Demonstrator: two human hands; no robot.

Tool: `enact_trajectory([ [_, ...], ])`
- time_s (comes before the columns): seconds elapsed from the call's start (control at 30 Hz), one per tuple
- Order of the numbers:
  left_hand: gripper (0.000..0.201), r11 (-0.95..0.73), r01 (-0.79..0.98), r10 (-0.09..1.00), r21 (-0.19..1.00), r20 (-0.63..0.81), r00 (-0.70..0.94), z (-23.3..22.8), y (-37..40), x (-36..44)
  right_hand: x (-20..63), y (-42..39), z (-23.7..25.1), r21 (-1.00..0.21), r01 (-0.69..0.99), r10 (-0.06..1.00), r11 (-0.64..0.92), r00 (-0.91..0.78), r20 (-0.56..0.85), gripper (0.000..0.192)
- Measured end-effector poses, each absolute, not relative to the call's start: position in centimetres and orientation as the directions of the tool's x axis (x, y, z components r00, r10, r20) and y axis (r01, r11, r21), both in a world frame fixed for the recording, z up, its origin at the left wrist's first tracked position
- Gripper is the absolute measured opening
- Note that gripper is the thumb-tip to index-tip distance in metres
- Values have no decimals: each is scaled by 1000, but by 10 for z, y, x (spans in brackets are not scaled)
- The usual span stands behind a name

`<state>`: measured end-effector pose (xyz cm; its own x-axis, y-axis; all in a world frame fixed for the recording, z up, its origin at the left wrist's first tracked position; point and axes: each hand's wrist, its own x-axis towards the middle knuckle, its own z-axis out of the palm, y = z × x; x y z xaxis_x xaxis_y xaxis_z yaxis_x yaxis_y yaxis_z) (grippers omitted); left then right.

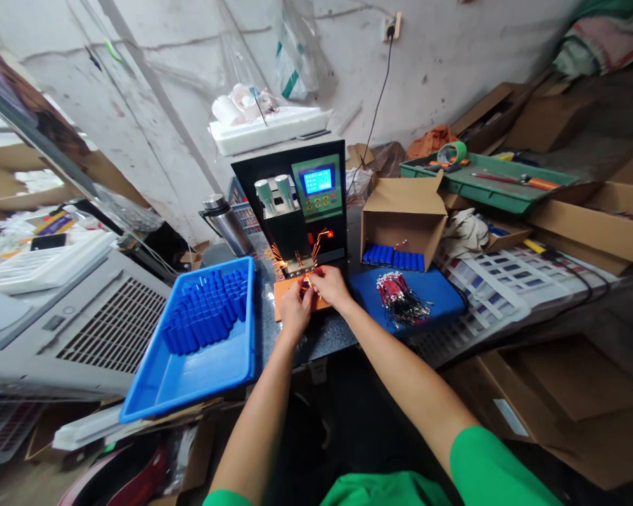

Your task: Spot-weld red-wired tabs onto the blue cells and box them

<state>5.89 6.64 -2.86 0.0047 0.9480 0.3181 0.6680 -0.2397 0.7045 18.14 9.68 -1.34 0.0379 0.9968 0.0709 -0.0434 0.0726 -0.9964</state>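
Observation:
My left hand (294, 308) and my right hand (330, 284) are pressed together under the electrodes of a black spot welder (295, 204). Both pinch a small workpiece that my fingers hide; orange sparks (295, 258) fly from where it meets the electrodes. The hands rest over an orange pad (283, 295) on the dark bench. A blue tray (200, 337) of upright blue cylindrical cells stands left of my hands. To the right, a bundle of red and black wires (401, 299) lies on a blue mat (427, 295).
An open cardboard box (401, 214) holds a row of blue cells (393, 256). A steel flask (226, 223) stands left of the welder. A green tool tray (485, 184), cartons and colour swatch cards (501, 281) fill the right. A grey grilled unit (89, 330) sits left.

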Motion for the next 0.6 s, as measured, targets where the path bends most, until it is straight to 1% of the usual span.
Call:
enact_trajectory([
  [0.17, 21, -217, 679, 952, 701, 305, -11, -27, 66, 60, 181, 96, -12, -994, -66, 995, 85, 58, 81, 20],
  [0.27, 20, -226, 681, 950, 697, 311, -3, -25, 66, 60, 183, 96, -11, -995, -81, 997, 63, 47, 59, 22],
  [0.4, 22, -248, 647, 950, 721, 313, 16, -24, 65, 60, 190, 90, -8, -998, -67, 1000, 16, 4, 15, 25],
  [0.5, 24, -252, 625, 951, 739, 308, 18, -25, 65, 59, 201, 82, -5, -998, 27, 998, 50, 24, 51, 24],
  [0.6, 24, -270, 614, 947, 742, 321, 28, -27, 64, 57, 213, 70, -1, -954, 236, 971, 185, 108, 215, 16],
])
